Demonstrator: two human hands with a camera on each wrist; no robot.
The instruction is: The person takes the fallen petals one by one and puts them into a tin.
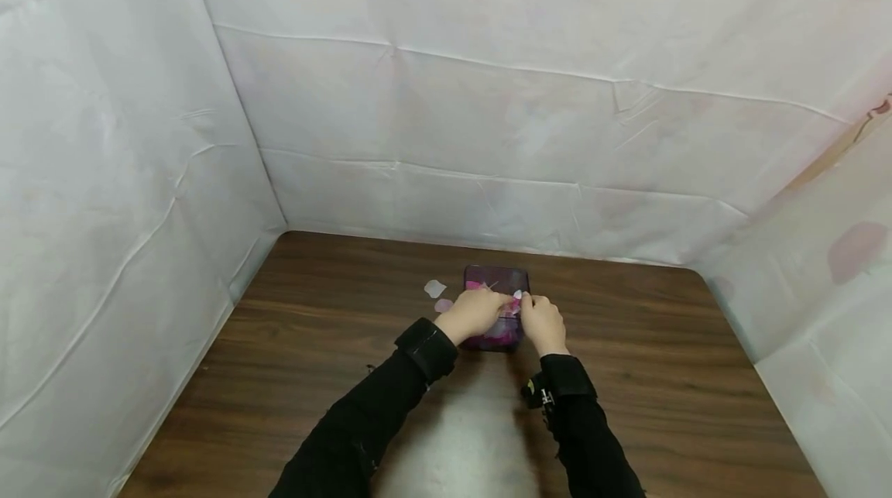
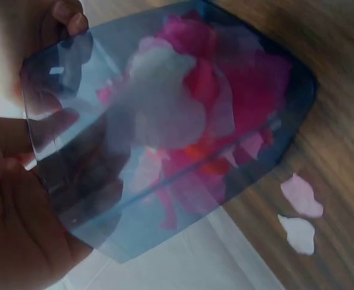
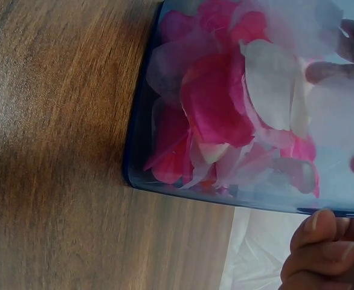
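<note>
A see-through, blue-purple tinted plastic box (image 1: 496,278) is between my two hands. Inside it lies a heap of pink, magenta and white petals (image 3: 216,103), with orange-red bits among them. My left hand (image 1: 472,314) reaches over the box from the left and grips it, one finger stretched toward the right side. My right hand (image 1: 545,324) holds the right side, fingers bent at the edge. In both wrist views, fingers show at one end of the box (image 2: 119,244), some dimmed behind its tinted wall. Small white and pink pieces appear between the hands in the head view.
On the brown wood-grain table (image 1: 662,343), a white petal (image 1: 435,289) and a pale pink petal (image 1: 443,305) lie left of the box. White sheeting (image 1: 446,126) hangs behind the table and along both sides. Black sleeves and wrist straps cover both forearms.
</note>
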